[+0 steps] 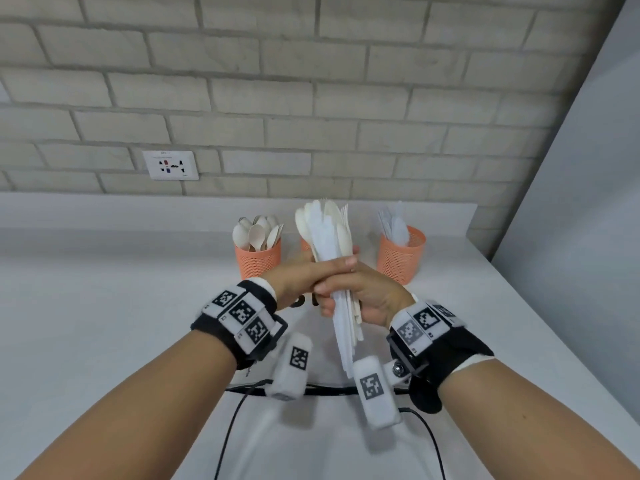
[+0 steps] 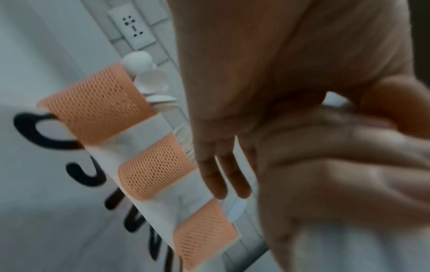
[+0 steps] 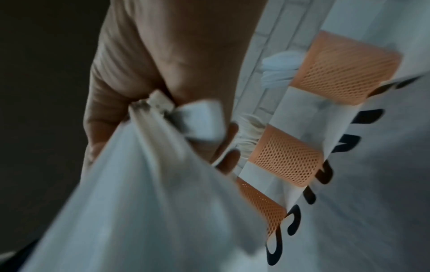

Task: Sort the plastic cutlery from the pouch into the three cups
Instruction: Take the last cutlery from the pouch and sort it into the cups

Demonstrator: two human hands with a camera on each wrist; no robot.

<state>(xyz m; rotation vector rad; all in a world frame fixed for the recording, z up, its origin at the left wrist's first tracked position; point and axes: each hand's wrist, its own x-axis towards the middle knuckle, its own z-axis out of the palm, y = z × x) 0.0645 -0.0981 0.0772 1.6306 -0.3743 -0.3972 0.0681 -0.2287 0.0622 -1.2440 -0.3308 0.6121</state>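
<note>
Both hands hold one upright bundle of white plastic cutlery [image 1: 327, 237] above the table's middle. My right hand [image 1: 360, 297] grips its handles [image 3: 149, 184] in a fist. My left hand [image 1: 308, 273] holds it higher up, one finger across the front and the others [image 2: 214, 174] straight behind. Three orange mesh cups stand in a row behind: the left cup [image 1: 258, 261] holds spoons, the middle cup [image 1: 305, 244] is mostly hidden by the bundle, and the right cup [image 1: 401, 258] holds pale cutlery. The white pouch [image 1: 322, 358] with black lettering lies flat under my hands.
The cups [image 2: 156, 165] stand close to a brick wall with a white socket [image 1: 170, 165]. A plain wall [image 1: 571, 168] bounds the white table on the right. Black cables [image 1: 232, 427] run across the near edge.
</note>
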